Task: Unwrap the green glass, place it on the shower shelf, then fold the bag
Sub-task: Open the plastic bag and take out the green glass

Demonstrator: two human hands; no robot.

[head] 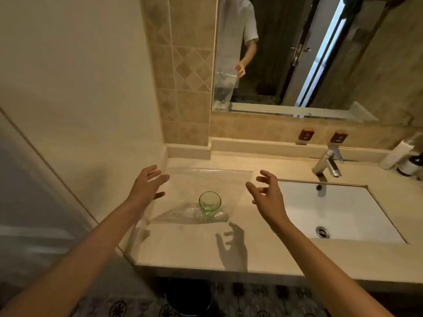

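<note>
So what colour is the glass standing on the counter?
Translucent green; the glass shows best in the head view, standing upright on the clear bag.

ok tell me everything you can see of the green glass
The green glass is a small tumbler of clear green-tinted glass with a round open rim and nothing visible inside. It stands upright on the beige counter, left of the sink. A clear plastic bag surrounds it, crumpled around its base and spread flat behind it. The left hand and the right hand hover open on either side, neither touching it.
</note>
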